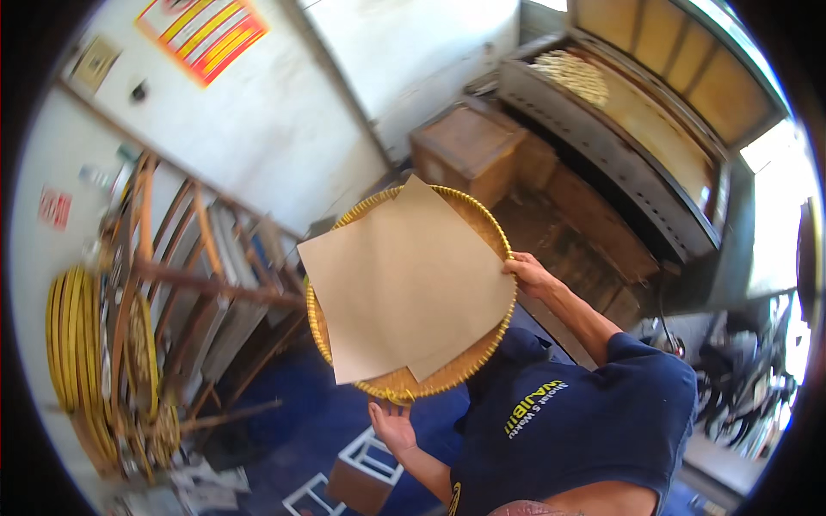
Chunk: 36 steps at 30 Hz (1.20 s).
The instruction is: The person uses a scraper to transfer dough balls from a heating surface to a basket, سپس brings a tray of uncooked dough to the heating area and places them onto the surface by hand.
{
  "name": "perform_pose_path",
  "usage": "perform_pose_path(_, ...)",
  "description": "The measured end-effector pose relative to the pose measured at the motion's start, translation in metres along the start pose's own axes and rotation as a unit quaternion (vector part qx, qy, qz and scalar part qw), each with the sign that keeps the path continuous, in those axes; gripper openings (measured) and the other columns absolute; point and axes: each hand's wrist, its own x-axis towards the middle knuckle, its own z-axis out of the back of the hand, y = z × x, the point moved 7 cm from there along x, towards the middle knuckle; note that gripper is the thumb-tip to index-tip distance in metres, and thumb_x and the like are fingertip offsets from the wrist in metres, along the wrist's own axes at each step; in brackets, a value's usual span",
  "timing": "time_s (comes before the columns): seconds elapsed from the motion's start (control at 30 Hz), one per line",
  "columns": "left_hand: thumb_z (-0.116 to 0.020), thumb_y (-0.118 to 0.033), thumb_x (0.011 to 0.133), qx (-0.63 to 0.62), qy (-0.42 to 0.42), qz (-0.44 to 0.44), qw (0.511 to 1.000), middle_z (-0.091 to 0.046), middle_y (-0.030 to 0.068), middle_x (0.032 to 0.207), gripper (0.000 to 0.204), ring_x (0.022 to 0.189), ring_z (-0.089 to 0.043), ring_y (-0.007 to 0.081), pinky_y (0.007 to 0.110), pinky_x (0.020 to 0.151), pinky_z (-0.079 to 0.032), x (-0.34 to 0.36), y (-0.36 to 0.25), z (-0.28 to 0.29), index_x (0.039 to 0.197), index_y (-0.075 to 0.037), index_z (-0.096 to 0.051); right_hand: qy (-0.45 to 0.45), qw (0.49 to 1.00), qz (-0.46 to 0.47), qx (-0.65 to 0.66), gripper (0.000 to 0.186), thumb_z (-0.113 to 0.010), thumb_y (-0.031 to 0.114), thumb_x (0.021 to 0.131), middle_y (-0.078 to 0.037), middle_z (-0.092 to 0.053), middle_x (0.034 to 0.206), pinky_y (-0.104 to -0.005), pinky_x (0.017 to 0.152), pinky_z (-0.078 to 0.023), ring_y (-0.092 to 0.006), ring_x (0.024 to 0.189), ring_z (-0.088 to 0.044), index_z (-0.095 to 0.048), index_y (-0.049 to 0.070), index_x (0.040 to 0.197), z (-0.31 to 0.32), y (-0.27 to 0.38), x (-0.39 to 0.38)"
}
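Observation:
A round woven bamboo tray [501, 331] with a yellow-bound rim is held out in front of me. Sheets of plain brown paper [404, 284] cover most of it, their corners sticking out past the rim. My right hand [529, 273] grips the right edge of the tray, thumb on the rim. Below the near edge, my left hand [394, 428] is palm up with fingers stretched and apart, the tips close to the rim. Whether those fingertips touch the tray I cannot tell.
A wooden rack [206, 275] stands at left, beside stacked yellow-rimmed bamboo trays [77, 353]. A long metal oven-like unit [602, 142] with pale pieces inside is at far right. A wooden box [469, 142] sits before it. White-framed stools [366, 456] stand on the blue floor.

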Motion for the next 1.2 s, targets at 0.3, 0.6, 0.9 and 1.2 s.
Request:
perform_pose_path(0.3,-0.052,-0.018,0.087,0.12,-0.058,0.026,0.991,-0.051,0.0112,0.107,0.035,0.097,-0.053,0.0256,0.041,0.084,-0.047,0.105,0.01,-0.038,0.117,-0.001,-0.046,-0.24,0.966,0.07,0.067,0.033,-0.057,-0.003,0.064,-0.006,-0.06,0.086,-0.0332,0.07,-0.046,-0.0196,0.081,-0.056,-0.057,0.003,0.096,0.175,-0.007,0.126)
perform_pose_path(0.6,-0.053,-0.018,0.087,0.155,-0.143,0.124,0.97,-0.054,0.0099,0.104,0.029,0.096,-0.055,0.0262,0.043,0.084,-0.047,0.185,0.045,-0.084,0.111,-0.002,-0.05,-0.294,0.928,0.05,0.222,0.042,-0.059,-0.004,0.063,-0.003,-0.055,0.091,-0.0323,0.065,-0.044,-0.0182,0.076,-0.052,-0.053,0.008,0.103,0.225,-0.017,0.345)
perform_pose_path(0.9,-0.056,-0.017,0.086,0.165,-0.214,0.145,0.952,-0.055,0.0135,0.104,0.028,0.097,-0.057,0.0289,0.043,0.081,-0.049,0.221,0.052,-0.079,0.109,-0.002,-0.051,-0.215,0.911,-0.063,0.347,0.024,-0.064,0.008,0.077,-0.009,-0.057,0.093,-0.0384,0.077,-0.05,-0.0254,0.088,-0.056,-0.052,0.008,0.098,0.278,-0.037,0.47)
perform_pose_path(1.2,-0.058,-0.02,0.081,0.368,-0.232,0.076,0.897,-0.061,0.0083,0.094,0.026,0.087,-0.059,0.021,0.034,0.075,-0.048,0.398,-0.007,-0.011,0.102,-0.004,-0.057,-0.256,0.947,-0.157,0.115,0.06,-0.053,0.032,0.086,-0.011,-0.039,0.13,-0.0408,0.098,-0.036,-0.0282,0.118,-0.04,-0.027,0.005,0.134,0.269,-0.064,0.425)
